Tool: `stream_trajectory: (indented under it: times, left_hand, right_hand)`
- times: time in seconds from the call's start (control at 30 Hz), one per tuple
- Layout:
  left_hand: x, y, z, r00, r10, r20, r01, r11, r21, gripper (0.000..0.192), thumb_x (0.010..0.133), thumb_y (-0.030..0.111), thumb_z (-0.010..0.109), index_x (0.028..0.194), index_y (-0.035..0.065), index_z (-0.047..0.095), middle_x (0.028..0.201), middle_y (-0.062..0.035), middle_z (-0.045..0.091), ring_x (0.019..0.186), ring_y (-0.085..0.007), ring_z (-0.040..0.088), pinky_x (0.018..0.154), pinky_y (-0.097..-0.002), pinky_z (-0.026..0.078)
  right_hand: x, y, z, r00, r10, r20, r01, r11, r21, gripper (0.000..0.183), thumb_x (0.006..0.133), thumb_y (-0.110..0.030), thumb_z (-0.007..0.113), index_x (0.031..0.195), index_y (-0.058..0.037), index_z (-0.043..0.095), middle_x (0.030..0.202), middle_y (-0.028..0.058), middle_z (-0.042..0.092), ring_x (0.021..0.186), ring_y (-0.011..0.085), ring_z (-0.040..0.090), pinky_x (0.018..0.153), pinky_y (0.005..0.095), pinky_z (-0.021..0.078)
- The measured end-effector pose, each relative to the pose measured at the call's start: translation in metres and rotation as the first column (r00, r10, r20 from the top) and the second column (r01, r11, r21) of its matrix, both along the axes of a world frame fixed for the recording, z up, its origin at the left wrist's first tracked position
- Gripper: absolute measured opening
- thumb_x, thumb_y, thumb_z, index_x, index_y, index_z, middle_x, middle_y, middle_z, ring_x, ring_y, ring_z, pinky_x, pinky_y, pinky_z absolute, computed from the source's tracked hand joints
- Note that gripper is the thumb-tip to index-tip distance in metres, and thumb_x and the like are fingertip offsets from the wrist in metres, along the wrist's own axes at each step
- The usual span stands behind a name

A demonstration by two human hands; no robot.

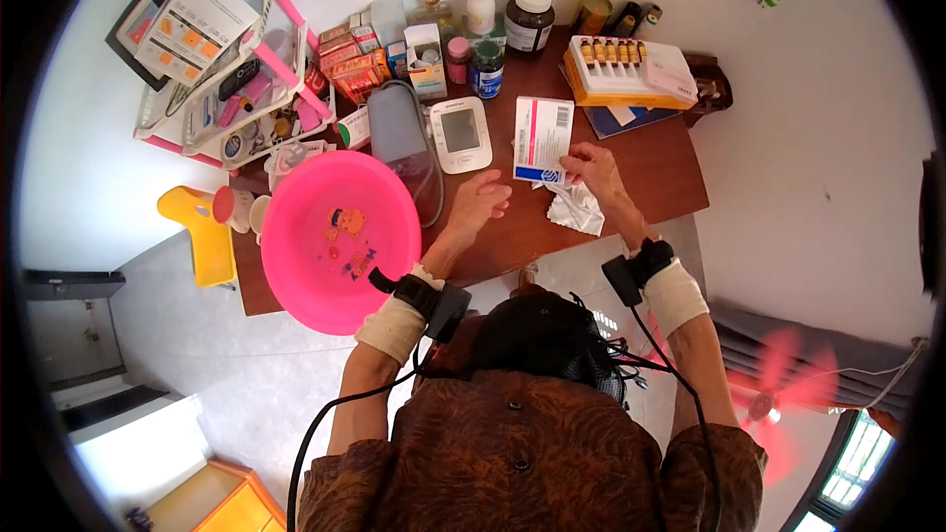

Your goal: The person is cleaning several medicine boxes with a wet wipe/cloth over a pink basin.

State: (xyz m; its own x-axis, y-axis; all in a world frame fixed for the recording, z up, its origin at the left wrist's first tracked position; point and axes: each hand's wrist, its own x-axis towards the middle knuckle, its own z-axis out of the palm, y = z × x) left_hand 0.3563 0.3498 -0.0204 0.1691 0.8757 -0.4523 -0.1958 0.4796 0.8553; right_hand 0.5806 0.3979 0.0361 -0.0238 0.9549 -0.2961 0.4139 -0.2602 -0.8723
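Observation:
My right hand (596, 168) grips the lower right corner of a white medicine carton (543, 137) with a pink stripe and a blue end band. The carton bears printing and a barcode. Below it a crumpled white tissue or cloth (575, 208) lies on the brown wooden table (650, 177). My left hand (477, 207) is empty above the table, its fingers loosely bent and a little apart. Between that hand and the back of the table sits a white blood pressure monitor (461, 134), with a grey cuff (403, 122) and tube beside it.
A pink basin (340, 244) overhangs the table's front left edge. Medicine cartons (358, 74), a dark bottle (528, 18) and other bottles line the back. Vials stand in a tray (628, 70) at right. A cluttered shelf rack (251, 103) stands left. A pink fan (761, 406) spins lower right.

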Motion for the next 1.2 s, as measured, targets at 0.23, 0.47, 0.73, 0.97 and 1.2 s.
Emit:
stream_trajectory:
  times: [0.23,0.47,0.73,0.97,1.2]
  left_hand:
    - [0.001,-0.006,-0.007,0.998,-0.009,-0.064,0.004,0.998,-0.068,0.047,0.083,0.020,0.065,0.122,-0.0005,0.050,0.096,-0.0068,0.061,0.077,-0.0146,0.060,0.063,-0.0253,0.050]
    - [-0.002,-0.010,-0.014,0.990,-0.019,-0.140,0.002,0.993,-0.119,0.048,0.083,0.025,0.066,0.121,-0.0004,0.051,0.099,-0.0065,0.061,0.081,-0.0142,0.060,0.065,-0.0263,0.050]
    - [0.003,-0.007,-0.021,0.989,-0.028,-0.148,0.004,0.987,-0.160,0.048,0.083,0.026,0.066,0.121,0.0011,0.052,0.101,-0.0056,0.061,0.085,-0.0143,0.058,0.067,-0.0273,0.050]
    - [0.011,-0.003,-0.024,0.984,-0.060,-0.170,0.028,0.983,-0.181,0.048,0.083,0.026,0.065,0.123,0.0035,0.051,0.103,-0.0061,0.061,0.086,-0.0149,0.058,0.068,-0.0283,0.050]
    - [0.022,0.004,-0.020,0.987,-0.026,-0.160,-0.001,0.986,-0.167,0.042,0.083,0.024,0.065,0.120,0.0056,0.054,0.100,-0.0056,0.062,0.082,-0.0136,0.059,0.064,-0.0272,0.050]
  right_hand:
    - [0.027,0.044,-0.046,0.982,-0.181,0.054,0.179,0.983,0.030,0.030,0.075,-0.020,0.065,0.092,0.0048,0.064,0.071,0.0112,0.065,0.063,0.0162,0.061,0.055,0.0281,0.0480]
    - [0.019,0.074,-0.044,0.993,-0.110,0.037,0.114,0.983,-0.141,0.028,0.077,-0.022,0.064,0.091,0.0016,0.065,0.072,0.0086,0.066,0.058,0.0137,0.061,0.049,0.0259,0.0477]
    - [-0.013,0.066,-0.078,0.968,0.198,0.155,-0.157,0.957,-0.242,0.028,0.079,-0.017,0.061,0.097,0.0033,0.065,0.070,0.0112,0.063,0.055,0.0144,0.059,0.046,0.0254,0.0463]
    - [0.005,0.064,-0.117,0.860,0.398,0.319,-0.451,0.886,0.110,0.030,0.076,-0.021,0.058,0.090,0.0044,0.066,0.065,0.0118,0.063,0.054,0.0173,0.060,0.046,0.0279,0.0478]
    - [-0.009,0.073,-0.107,0.813,0.165,0.558,-0.265,0.959,0.103,0.036,0.074,-0.033,0.060,0.089,-0.0014,0.066,0.087,0.0213,0.064,0.085,0.0380,0.062,0.076,0.0457,0.0492]
